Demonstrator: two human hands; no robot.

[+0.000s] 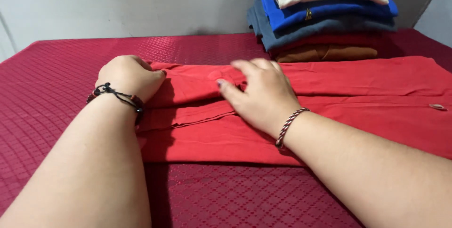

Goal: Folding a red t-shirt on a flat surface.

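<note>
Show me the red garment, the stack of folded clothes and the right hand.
red garment (358, 124), head view, flat lower panel.
stack of folded clothes (325, 18), head view, blue layer.
right hand (261, 94), head view, back of hand.

- Two hands: a left hand (129, 81) and a right hand (261, 94), both resting on the same cloth.
- One red garment (358, 115), spread out lengthwise under both hands.
- One stack of folded clothes (325, 18) behind it, with five layers that can be counted: one cream, one bright blue, one grey-blue, one dark red and one brown.
- Two wristbands: one dark beaded cord bracelet (120, 98) and one striped braided bracelet (289, 125).
- One red quilted cover (56, 72) with a diamond pattern under everything.
- One small pale tag (437, 107) on the garment's far end.
</note>
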